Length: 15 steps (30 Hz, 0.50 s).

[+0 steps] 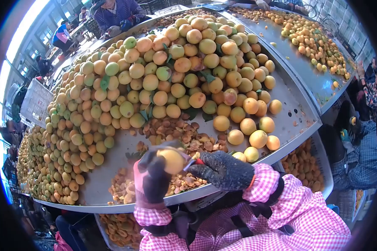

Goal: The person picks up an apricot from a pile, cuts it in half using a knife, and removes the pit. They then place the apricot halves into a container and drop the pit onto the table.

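Observation:
My left hand [154, 175], in a dark glove with pink on it, holds a yellow-orange fruit [171, 161] above the near edge of the metal table [96, 184]. My right hand [224, 170], in a black knit glove, is closed around a small tool with a red part [199, 161]; its tip is close to the fruit. Whether the tip touches the fruit is hard to tell. Beneath and beyond both hands lie reddish-brown fruit scraps [176, 133]. Several loose whole fruits [258, 139] rest just beyond my right hand.
A large heap of whole fruit [155, 79] covers the table's far and left parts. Crates of cut fruit [303, 167] stand below the near edge. Another fruit-laden table [293, 54] is at the upper right. People [117, 16] are across the table and at the right [366, 154].

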Available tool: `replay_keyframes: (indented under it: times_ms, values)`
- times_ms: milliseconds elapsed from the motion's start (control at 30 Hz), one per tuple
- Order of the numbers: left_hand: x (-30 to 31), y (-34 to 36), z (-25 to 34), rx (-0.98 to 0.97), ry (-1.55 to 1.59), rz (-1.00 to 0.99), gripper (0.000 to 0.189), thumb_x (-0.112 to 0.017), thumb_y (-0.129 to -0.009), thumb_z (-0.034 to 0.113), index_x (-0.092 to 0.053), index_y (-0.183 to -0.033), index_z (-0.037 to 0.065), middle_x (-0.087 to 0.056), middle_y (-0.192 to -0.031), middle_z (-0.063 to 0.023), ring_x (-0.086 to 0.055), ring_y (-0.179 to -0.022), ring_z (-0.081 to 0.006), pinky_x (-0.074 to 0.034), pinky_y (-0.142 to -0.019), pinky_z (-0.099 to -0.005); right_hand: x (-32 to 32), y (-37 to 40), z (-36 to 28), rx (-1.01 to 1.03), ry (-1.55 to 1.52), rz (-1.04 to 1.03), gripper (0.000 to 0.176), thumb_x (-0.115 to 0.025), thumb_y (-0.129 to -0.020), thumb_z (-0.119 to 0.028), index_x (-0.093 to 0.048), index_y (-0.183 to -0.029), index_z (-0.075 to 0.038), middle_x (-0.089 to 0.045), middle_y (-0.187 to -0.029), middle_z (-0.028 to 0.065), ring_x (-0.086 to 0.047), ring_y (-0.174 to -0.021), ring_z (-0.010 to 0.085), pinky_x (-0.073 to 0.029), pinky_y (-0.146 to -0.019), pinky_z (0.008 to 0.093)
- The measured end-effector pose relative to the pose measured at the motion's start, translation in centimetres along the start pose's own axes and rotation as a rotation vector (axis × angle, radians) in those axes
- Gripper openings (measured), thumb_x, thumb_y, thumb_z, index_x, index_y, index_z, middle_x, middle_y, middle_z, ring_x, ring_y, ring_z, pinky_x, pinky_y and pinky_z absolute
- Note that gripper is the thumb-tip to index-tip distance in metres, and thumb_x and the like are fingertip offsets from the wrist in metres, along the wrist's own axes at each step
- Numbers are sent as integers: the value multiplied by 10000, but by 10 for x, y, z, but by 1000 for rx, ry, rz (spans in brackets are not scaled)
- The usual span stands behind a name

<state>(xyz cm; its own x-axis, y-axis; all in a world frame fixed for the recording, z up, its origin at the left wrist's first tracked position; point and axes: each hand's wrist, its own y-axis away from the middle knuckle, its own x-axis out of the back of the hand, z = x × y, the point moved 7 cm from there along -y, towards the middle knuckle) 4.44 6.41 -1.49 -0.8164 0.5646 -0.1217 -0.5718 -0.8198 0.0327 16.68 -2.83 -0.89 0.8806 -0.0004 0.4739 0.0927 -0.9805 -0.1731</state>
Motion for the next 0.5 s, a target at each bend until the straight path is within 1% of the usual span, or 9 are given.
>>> replay_keyframes:
  times_ms: [33,100,133,267,300,367,400,433,500]
  values:
    - [-2,1,-8,-18,41,37,660,-532,-897,488,-487,-1227,-81,-623,-1080,-165,-625,-964,-244,-507,-861,-335,-2,-1,1,19,-20,69,242,-512,-931,-123,-592,-1142,-38,-588,-1028,222,-598,-888,378,-472,-631,442]
    - [-10,2,-16,-58,119,109,762,-545,-881,525,-371,-1337,-61,-582,-1157,-172,-595,-1040,-252,-492,-900,-354,-9,-1,7,-45,-192,172,249,-523,-928,-147,-587,-1139,-32,-594,-1016,220,-594,-895,388,-472,-638,445]
    - [-28,4,-12,-33,611,59,783,-568,-867,526,-363,-1341,-63,-586,-1145,-182,-595,-1043,-263,-491,-903,-362,-7,-4,9,-74,-276,221,254,-528,-926,-159,-585,-1137,-29,-596,-1009,219,-592,-899,393,-473,-642,446]
    - [-14,3,-4,-22,480,-28,750,-680,-797,421,-433,-1273,-103,-595,-1118,-199,-629,-961,-274,-524,-847,-380,4,-2,2,-130,-193,122,282,-561,-913,-279,-601,-1056,-39,-619,-822,227,-603,-778,417,-451,-609,468]
    - [-7,2,5,-17,408,-74,722,-704,-770,377,-464,-1242,-115,-604,-1104,-203,-639,-937,-274,-529,-835,-382,8,-4,2,-101,-150,36,301,-536,-925,-328,-609,-1000,-46,-610,-754,229,-597,-691,418,-434,-587,477]
    - [-1,0,13,20,160,-118,607,-733,-669,239,-569,-1109,-146,-643,-1038,-205,-661,-871,-255,-537,-812,-374,13,-8,0,-231,1,-223,342,-515,-930,-365,-603,-973,-38,-605,-741,232,-592,-675,416,-427,-584,482]
    - [-4,1,7,105,-14,-162,592,-737,-641,223,-590,-1082,-143,-659,-1007,-205,-659,-888,-243,-527,-826,-350,13,-5,2,-299,72,-351,364,-504,-933,-384,-599,-960,-34,-603,-735,234,-589,-666,414,-424,-582,484]
    - [-6,2,6,128,-16,-150,601,-734,-651,230,-582,-1101,-138,-658,-1008,-197,-656,-882,-234,-526,-821,-338,11,-4,9,-270,29,-362,413,-487,-935,-417,-586,-933,-15,-598,-708,234,-589,-659,411,-429,-586,478]
    - [-7,3,1,120,22,-76,601,-727,-676,238,-571,-1126,-127,-657,-998,-176,-652,-866,-216,-521,-812,-313,13,-4,12,-233,-11,-219,398,-497,-933,-403,-577,-923,-13,-597,-689,229,-594,-660,410,-434,-584,476]
